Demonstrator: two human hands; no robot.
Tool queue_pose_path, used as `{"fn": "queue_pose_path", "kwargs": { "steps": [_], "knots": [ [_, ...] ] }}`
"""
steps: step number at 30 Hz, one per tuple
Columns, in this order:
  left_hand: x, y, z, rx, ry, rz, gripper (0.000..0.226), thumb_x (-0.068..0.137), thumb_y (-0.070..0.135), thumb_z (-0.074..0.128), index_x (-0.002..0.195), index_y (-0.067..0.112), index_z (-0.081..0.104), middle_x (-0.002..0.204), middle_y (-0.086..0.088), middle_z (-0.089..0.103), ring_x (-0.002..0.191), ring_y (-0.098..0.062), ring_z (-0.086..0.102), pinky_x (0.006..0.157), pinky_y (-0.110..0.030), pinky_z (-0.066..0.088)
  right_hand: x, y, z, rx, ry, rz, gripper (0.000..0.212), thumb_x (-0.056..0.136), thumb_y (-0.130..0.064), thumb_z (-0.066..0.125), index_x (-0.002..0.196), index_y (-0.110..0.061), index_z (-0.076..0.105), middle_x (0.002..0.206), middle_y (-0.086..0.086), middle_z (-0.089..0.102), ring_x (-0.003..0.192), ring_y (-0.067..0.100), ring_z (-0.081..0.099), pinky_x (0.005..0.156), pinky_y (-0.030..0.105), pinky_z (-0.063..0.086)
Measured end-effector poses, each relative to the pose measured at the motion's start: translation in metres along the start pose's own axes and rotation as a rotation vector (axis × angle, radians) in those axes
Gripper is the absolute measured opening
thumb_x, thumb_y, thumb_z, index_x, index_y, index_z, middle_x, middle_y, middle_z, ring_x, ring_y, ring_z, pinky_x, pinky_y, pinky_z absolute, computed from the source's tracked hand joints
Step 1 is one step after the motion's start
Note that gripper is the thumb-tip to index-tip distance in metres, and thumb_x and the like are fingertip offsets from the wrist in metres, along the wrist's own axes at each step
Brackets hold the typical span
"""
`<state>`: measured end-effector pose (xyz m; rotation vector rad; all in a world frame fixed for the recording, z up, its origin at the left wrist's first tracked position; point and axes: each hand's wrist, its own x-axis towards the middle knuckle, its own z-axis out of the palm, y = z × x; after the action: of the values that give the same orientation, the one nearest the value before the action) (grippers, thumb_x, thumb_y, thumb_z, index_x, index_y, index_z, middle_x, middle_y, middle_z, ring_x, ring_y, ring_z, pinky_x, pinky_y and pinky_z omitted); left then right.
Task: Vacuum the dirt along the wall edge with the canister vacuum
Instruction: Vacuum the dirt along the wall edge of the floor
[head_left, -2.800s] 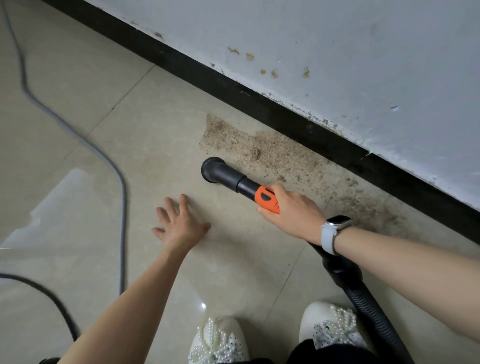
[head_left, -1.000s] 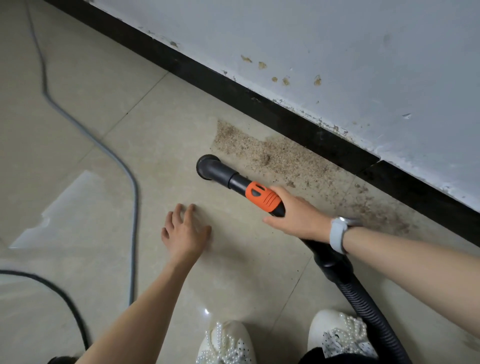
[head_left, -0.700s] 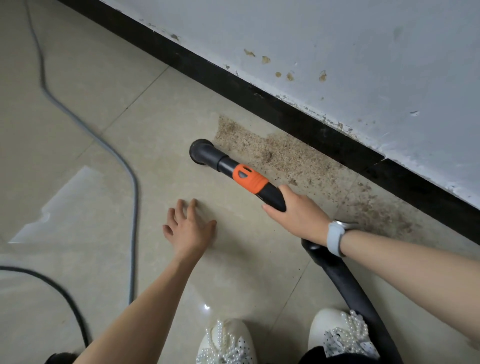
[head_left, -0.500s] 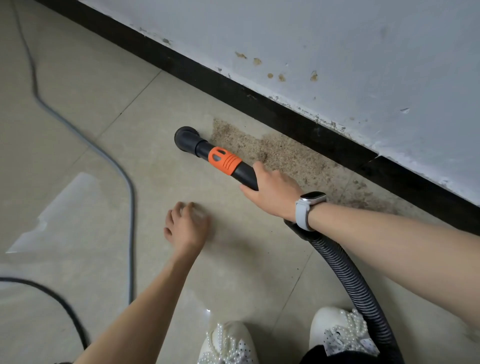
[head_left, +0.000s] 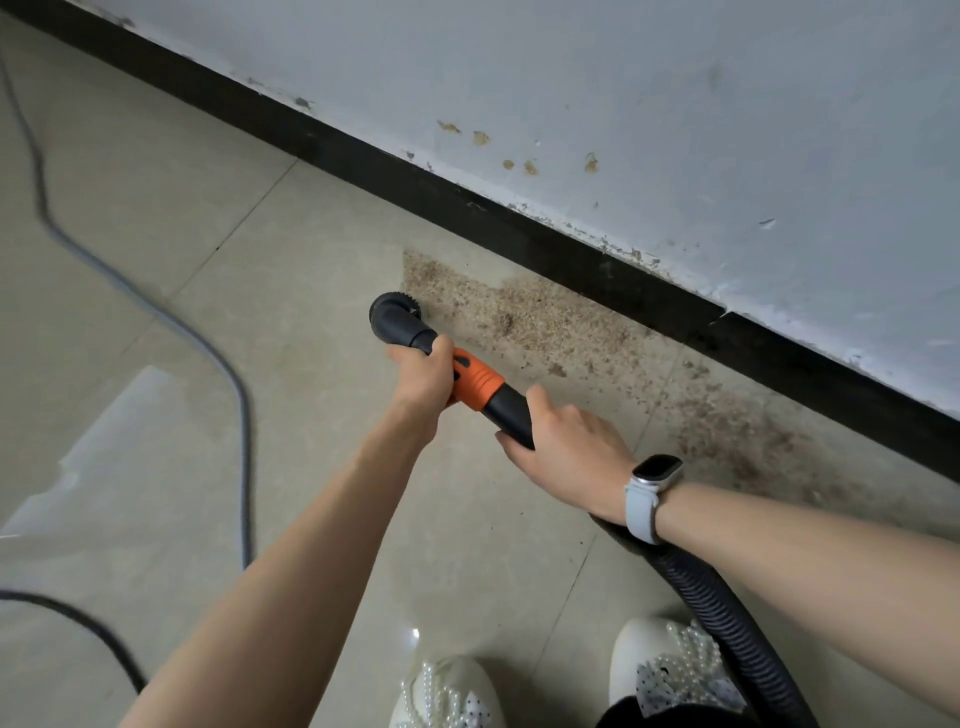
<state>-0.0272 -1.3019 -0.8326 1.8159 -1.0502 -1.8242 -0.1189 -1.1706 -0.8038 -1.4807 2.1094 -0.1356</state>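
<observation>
**Beige tile floor, both hands on vacuum nozzle at wall edge**

Beige tile floor (head_left: 156, 182) across left and bottom of frame, black baseboard (head_left: 519, 228) running diagonally from upper left to right edge, scuffed white wall (head_left: 675, 104) above it. Brown dirt (head_left: 545, 317) spread along baseboard, from frame center toward right edge, thinner patch at lower right.

Vacuum nozzle (head_left: 397, 322) just left of center, round black head tilted up, at left end of dirt strip; contact with floor unclear. Orange collar (head_left: 475, 382) behind head, black tube continuing down-right.

Left hand (head_left: 423, 379) fingers curled round tube between head and orange collar, gripping. Right hand (head_left: 566, 452) wrapped round black tube just below collar, thumb along top, gripping. White smartwatch (head_left: 652, 486) on right wrist.

Black ribbed hose (head_left: 727, 613) running from under right wrist to bottom right of frame. Grey cable (head_left: 228, 374) curving down left side; black cable (head_left: 78, 623) at lower left. White pearl-trimmed shoes (head_left: 447, 691) at bottom center and bottom right.
</observation>
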Motion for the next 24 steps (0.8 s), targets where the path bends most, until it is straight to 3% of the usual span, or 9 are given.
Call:
{"fn": "queue_pose_path", "kwargs": {
  "steps": [7, 10, 16, 21, 24],
  "knots": [
    [0.019, 0.021, 0.005, 0.147, -0.087, 0.043, 0.060, 0.093, 0.036, 0.054, 0.138, 0.008, 0.026, 0.092, 0.000, 0.052, 0.079, -0.013, 0.056, 0.059, -0.026, 0.051, 0.033, -0.008, -0.012, 0.011, 0.036, 0.037, 0.032, 0.094, -0.044, 0.046, 0.099, -0.015, 0.033, 0.077, 0.002, 0.049, 0.060, 0.025, 0.048, 0.052, 0.031, 0.035],
    [0.030, 0.031, 0.010, 0.179, -0.079, 0.068, 0.054, 0.093, 0.034, 0.052, 0.134, 0.008, 0.028, 0.090, 0.001, 0.050, 0.078, -0.012, 0.055, 0.057, -0.025, 0.050, 0.049, -0.011, -0.016, 0.012, 0.058, 0.030, 0.032, 0.095, -0.042, 0.047, 0.093, -0.016, 0.029, 0.073, 0.001, 0.046, 0.051, 0.018, 0.040, 0.044, 0.030, 0.025],
    [0.064, 0.060, 0.005, 0.199, -0.025, 0.073, 0.050, 0.093, 0.032, 0.050, 0.132, 0.006, 0.034, 0.095, -0.004, 0.050, 0.073, -0.012, 0.052, 0.054, -0.025, 0.046, 0.088, -0.024, -0.020, 0.061, 0.037, 0.030, 0.032, 0.094, -0.039, 0.048, 0.096, -0.013, 0.030, 0.082, 0.005, 0.049, 0.069, 0.031, 0.054, 0.056, 0.034, 0.037],
    [0.075, 0.063, -0.005, 0.211, -0.003, 0.068, 0.032, 0.093, 0.028, 0.048, 0.116, 0.010, 0.035, 0.086, -0.001, 0.046, 0.071, -0.012, 0.050, 0.052, -0.024, 0.045, 0.098, -0.031, -0.013, 0.107, 0.012, 0.006, 0.030, 0.093, -0.037, 0.049, 0.094, -0.016, 0.028, 0.074, 0.000, 0.047, 0.052, 0.022, 0.044, 0.045, 0.029, 0.028],
    [0.067, 0.051, -0.004, 0.221, -0.028, 0.063, 0.029, 0.093, 0.024, 0.047, 0.113, 0.011, 0.032, 0.088, -0.003, 0.044, 0.077, -0.016, 0.050, 0.065, -0.033, 0.052, 0.083, -0.026, -0.009, 0.236, -0.084, 0.061, 0.029, 0.091, -0.039, 0.050, 0.092, -0.019, 0.030, 0.068, -0.002, 0.046, 0.051, 0.019, 0.048, 0.043, 0.028, 0.032]
  ]
}}
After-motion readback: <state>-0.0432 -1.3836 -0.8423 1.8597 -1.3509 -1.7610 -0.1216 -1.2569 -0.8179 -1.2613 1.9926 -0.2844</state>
